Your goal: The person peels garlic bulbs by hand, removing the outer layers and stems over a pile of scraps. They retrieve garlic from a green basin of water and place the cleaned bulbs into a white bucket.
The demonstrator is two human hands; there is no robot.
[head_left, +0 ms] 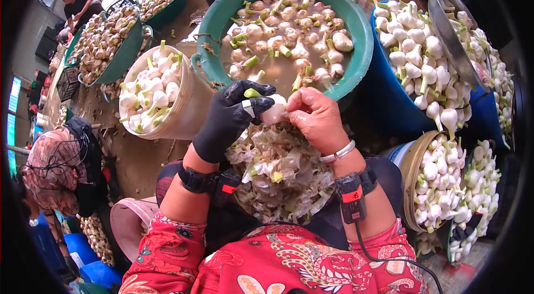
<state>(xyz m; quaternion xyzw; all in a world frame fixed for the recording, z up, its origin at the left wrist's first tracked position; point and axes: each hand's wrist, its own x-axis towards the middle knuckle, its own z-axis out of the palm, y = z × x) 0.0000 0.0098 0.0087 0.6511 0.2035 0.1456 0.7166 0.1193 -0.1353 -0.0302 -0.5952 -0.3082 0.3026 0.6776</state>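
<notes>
My left hand (232, 116), in a black glove with a pale band around one finger, grips a garlic bulb (275, 111) whose green stem stub pokes up by the thumb. The fingers of my right hand (317, 117), bare with a silver bangle at the wrist, are pinched together at the bulb's right side, on its outer skin as far as I can see. Below both hands lies a heap of peeled garlic skins (283, 172). Just beyond them stands a green tub (364, 44) of murky water with unpeeled garlic bulbs floating in it.
A white bucket (192, 80) of cleaned garlic stands left of the tub. On the right are a blue barrel (389, 91) and another bucket (410, 177), both full of white bulbs. Green baskets (125, 52) of garlic and two other people (53, 166) are at the left.
</notes>
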